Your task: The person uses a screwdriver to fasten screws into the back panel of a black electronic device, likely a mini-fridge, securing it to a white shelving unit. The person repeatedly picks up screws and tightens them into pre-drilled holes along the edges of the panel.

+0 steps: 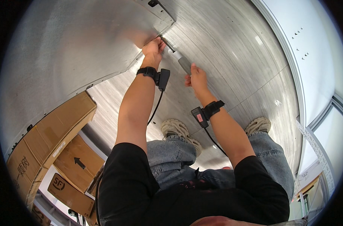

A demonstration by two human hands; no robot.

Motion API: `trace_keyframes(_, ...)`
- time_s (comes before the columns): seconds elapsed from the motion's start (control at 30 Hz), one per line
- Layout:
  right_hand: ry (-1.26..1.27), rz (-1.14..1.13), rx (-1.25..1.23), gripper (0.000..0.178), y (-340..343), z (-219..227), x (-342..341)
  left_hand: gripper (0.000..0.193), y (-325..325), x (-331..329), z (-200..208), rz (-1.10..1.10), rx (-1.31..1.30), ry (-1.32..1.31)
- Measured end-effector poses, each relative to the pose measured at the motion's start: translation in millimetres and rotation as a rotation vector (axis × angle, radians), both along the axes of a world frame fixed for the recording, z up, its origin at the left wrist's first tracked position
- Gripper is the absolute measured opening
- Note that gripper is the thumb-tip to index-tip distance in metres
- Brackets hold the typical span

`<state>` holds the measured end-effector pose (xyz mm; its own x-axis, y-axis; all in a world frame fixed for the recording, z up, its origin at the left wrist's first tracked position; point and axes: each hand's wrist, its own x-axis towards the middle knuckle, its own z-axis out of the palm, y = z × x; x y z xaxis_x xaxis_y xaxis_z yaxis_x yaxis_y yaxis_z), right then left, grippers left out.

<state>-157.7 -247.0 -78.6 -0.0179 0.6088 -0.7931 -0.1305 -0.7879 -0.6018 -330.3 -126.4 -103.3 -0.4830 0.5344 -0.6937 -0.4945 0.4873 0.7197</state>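
Right hand (197,77) gripped one grey-handled screwdriver (184,64) | left hand (152,47) curled beside one metal panel (81,41), pinch unclear | two wrist straps (213,109), two shoes (182,132) showed

Pale shoes (179,130) rest on grey plank floor (231,56).

Screwdriver (184,64) tip unclear, metal panel (77,45) cropped

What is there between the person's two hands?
In the head view, a grey-handled tool lies there, held in the right hand, its thin dark shaft reaching toward the left hand at the metal panel.
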Motion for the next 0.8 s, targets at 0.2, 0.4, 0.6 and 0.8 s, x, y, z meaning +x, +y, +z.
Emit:
trace_keyframes(0.2,-0.026,-0.034,0.051,0.045,-4,4,-5,0.005,1,0,1,-0.039,-0.007,-0.025)
trace_keyframes(0.4,-0.146,-0.054,0.198,0.050,-8,-4,-12,0.004,2,0,-3,-0.026,-0.005,-0.031)
trace_keyframes(0.6,-0.025,0.052,0.074,0.047,-4,-4,-2,0.006,1,-2,-3,-0.058,-0.026,0.000)
trace_keyframes(0.8,0.055,-0.098,0.040,0.047,-4,4,-5,0.007,2,-3,-4,-0.066,-0.007,-0.036)
